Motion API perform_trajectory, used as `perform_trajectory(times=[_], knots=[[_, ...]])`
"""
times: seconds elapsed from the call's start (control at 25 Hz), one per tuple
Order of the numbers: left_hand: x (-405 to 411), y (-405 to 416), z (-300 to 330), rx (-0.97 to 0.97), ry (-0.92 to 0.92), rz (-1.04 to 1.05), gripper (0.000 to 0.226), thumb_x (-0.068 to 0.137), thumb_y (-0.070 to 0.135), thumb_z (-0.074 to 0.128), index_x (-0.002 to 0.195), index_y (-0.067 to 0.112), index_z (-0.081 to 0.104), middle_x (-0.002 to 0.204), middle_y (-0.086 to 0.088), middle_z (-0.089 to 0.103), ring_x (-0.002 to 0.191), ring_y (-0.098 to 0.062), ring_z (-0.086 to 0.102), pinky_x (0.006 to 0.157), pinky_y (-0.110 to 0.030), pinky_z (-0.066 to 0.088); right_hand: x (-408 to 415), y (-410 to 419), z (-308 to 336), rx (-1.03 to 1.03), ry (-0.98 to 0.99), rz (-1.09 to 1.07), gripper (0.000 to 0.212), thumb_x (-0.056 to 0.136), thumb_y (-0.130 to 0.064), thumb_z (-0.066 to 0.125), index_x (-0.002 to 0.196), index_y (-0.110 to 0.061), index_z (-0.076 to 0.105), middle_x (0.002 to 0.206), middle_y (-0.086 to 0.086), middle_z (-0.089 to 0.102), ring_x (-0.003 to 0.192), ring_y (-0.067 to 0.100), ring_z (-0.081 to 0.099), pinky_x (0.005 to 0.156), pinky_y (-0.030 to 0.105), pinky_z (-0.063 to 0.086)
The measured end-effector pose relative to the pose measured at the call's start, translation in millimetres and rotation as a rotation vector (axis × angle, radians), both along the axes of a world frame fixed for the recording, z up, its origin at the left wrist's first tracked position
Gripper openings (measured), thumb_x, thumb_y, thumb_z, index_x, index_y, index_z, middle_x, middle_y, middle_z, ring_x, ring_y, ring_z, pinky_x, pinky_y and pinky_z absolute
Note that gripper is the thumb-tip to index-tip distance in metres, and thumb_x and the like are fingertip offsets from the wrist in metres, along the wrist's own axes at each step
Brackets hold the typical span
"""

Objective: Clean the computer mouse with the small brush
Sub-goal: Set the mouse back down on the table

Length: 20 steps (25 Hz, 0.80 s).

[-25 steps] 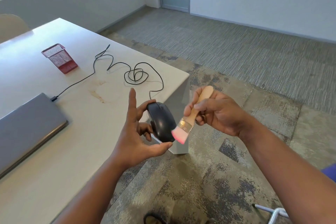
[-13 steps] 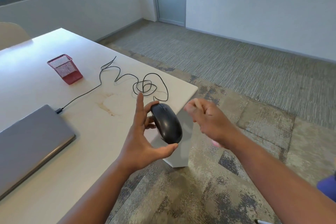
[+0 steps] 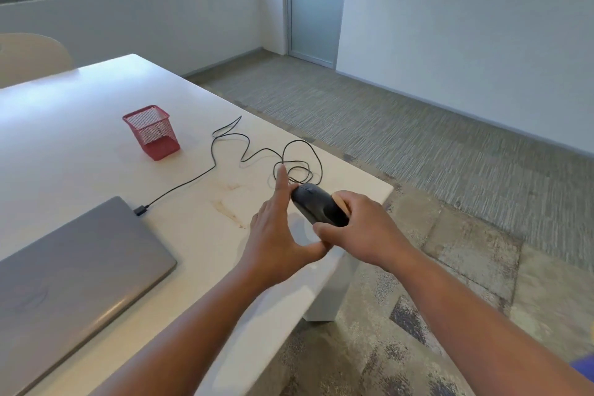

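Both forearms reach forward from the near edge to meet above the desk's (image 3: 80,145) right side. The left hand (image 3: 276,235) is spread wide, index finger straight and pointing far, thumb stretched right to meet the right thumb; it steadies the left flank of the black mouse (image 3: 316,204). The right hand (image 3: 363,231) curls over the mouse's near end, a pale bit of the brush handle (image 3: 340,202) showing under its fingers; the bristles are hidden. The mouse sits near the desk's right edge, just short of its far right corner. Its cable (image 3: 231,151) loops just beyond, running left to the closed laptop (image 3: 70,270). A red mesh cup (image 3: 151,132) stands farther left, well apart.
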<state>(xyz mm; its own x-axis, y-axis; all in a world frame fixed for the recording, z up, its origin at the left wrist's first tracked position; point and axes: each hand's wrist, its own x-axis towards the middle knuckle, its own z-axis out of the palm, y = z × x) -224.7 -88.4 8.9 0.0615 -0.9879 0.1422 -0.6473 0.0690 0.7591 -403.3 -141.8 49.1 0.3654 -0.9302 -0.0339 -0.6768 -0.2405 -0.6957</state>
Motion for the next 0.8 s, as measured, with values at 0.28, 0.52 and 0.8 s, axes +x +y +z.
perform_trajectory(times=[0.28,0.52,0.8], knots=[[49.5,-63.1,21.5,0.215,-0.110,0.043,0.097,0.095,0.017,0.067,0.172,0.031,0.009,0.157,0.010,0.056,0.153,-0.024,0.040,0.129,-0.049,0.026,37.7,-64.2,-28.2,-0.070,0.173,0.057,0.035,0.070,-0.051,0.072,0.081,-0.027,0.048,0.086,-0.004,0.056,0.077,0.020,0.057,0.059,0.033,0.039],[88.2,-124.1,11.8,0.222,0.008,0.221,0.070,0.096,0.009,0.064,0.162,0.019,0.043,0.116,0.011,0.079,0.115,-0.016,0.071,0.099,-0.026,0.053,74.3,-114.2,-37.1,-0.192,0.246,0.148,0.046,0.070,-0.060,0.073,0.091,-0.026,0.051,0.091,-0.003,0.063,0.083,0.024,0.060,0.064,0.034,0.044],[108.6,-148.2,3.8,0.258,0.079,0.313,0.053,0.097,0.007,0.074,0.148,0.014,0.060,0.101,0.006,0.085,0.101,-0.010,0.079,0.106,-0.038,0.057,91.1,-136.4,-39.6,-0.299,0.337,0.246,0.053,0.072,-0.072,0.067,0.092,-0.025,0.053,0.094,-0.002,0.064,0.090,0.024,0.059,0.066,0.034,0.045]])
